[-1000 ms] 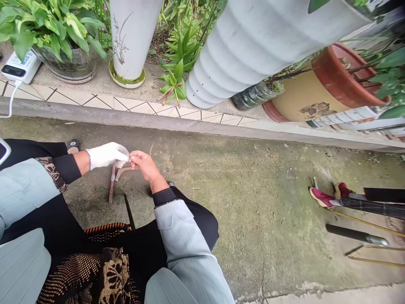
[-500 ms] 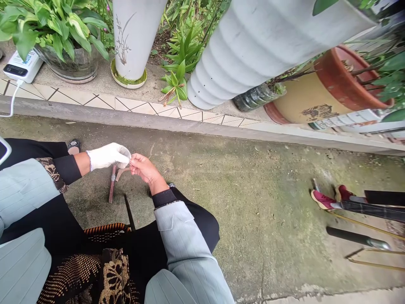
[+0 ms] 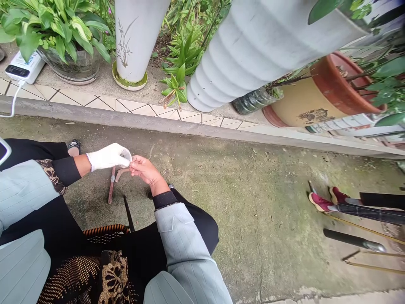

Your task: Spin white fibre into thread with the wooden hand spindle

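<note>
The gloved left hand (image 3: 109,156) and the bare right hand (image 3: 145,172) are held together, both closed to a pinch at the fingertips; whatever is gripped between them is too small to be made out. A bent reddish rod (image 3: 122,173) is seen just under the right hand, beside a straight reddish stick (image 3: 111,190) on the concrete ground (image 3: 253,211). A thin black rod (image 3: 128,213) is seen between the stick and a woven stool edge (image 3: 106,230). The ground is bounded ahead by a kerb (image 3: 158,123), with white planters (image 3: 136,38) beyond it. Red shoes (image 3: 319,202) and a black rod (image 3: 354,240) are seen well apart, to the right.
</note>
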`<state>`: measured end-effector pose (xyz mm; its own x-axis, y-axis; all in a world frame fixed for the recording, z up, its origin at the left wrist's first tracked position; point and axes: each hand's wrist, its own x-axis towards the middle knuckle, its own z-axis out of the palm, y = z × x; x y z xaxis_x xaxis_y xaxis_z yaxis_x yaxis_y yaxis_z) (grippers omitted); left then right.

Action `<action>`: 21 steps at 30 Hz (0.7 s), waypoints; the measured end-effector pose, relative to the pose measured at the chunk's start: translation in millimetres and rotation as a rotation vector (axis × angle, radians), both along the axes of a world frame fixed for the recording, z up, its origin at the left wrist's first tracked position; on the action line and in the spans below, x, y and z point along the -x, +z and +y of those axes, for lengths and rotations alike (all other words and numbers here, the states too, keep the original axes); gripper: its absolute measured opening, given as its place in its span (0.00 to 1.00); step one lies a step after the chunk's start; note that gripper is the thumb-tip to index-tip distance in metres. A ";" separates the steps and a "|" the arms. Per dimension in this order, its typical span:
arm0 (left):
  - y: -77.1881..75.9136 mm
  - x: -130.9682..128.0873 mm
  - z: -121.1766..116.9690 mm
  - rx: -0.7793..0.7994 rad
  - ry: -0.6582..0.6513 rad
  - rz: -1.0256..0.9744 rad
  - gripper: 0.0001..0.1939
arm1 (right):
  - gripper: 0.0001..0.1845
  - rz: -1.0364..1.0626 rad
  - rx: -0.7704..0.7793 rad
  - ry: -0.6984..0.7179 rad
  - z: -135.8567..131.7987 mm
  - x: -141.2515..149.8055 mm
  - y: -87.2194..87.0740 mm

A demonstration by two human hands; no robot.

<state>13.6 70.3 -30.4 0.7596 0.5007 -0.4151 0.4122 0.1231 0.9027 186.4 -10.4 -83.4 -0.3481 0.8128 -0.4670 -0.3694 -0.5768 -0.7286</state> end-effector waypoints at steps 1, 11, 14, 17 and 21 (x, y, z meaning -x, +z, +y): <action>-0.1 0.1 0.0 -0.022 -0.012 -0.001 0.13 | 0.19 0.002 0.000 -0.002 -0.1 0.1 -0.1; 7.8 -1.7 -1.3 -0.113 -0.023 0.054 0.15 | 0.20 -0.055 -0.024 -0.056 0.6 2.9 8.3; 9.8 -2.1 -1.7 -0.088 -0.024 0.052 0.15 | 0.20 -0.067 -0.041 -0.050 1.2 2.2 8.6; 11.7 -2.8 -2.7 -0.021 -0.018 0.052 0.15 | 0.20 -0.094 -0.041 -0.034 1.8 1.7 8.4; 11.1 -4.0 -4.3 0.057 0.032 0.036 0.14 | 0.20 -0.142 -0.045 -0.019 2.5 1.8 9.0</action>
<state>17.6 66.0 -19.3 0.7273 0.4996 -0.4706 0.4397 0.1872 0.8784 184.6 -7.9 -74.4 -0.2650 0.8400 -0.4735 -0.2714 -0.5362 -0.7993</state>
